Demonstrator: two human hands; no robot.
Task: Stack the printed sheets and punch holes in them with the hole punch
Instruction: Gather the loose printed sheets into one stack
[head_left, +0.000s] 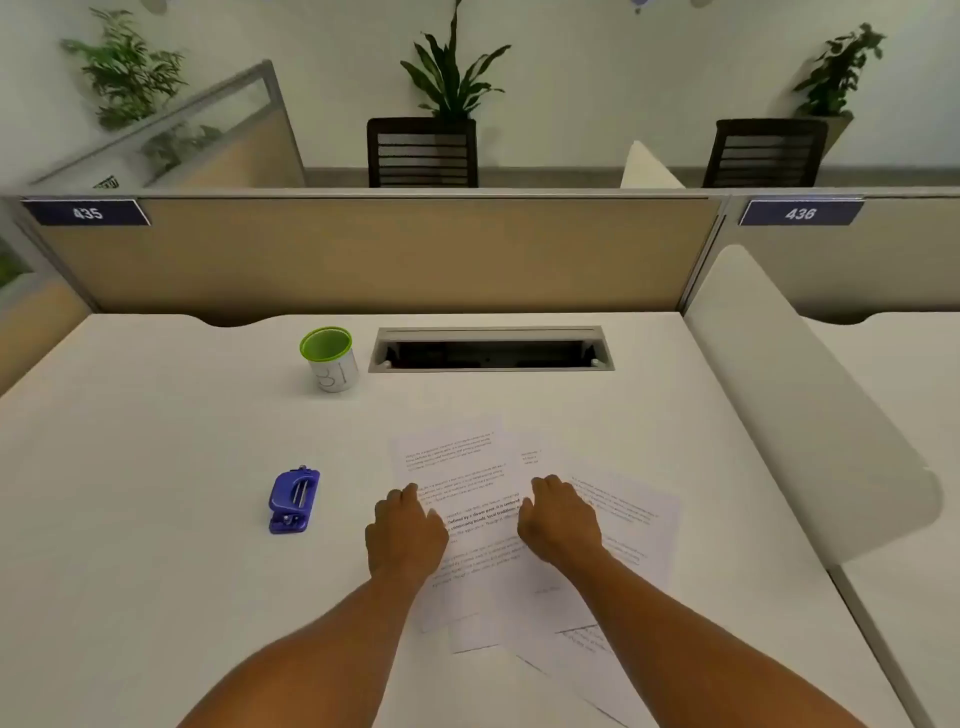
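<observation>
While both my left hand (406, 530) and right hand (558, 522) rest open, palms down, gripping nothing, on the fanned sheets (467, 467), uneven gathering risks skewed edges and misaligned holes from the punch (293, 500).

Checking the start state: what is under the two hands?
Both the left hand and the right hand rest on loosely overlapping printed sheets fanned across the desk. How many sheets lie there cannot be told, since they cover one another.

Soft even light, slight blur, bowed edges
</observation>
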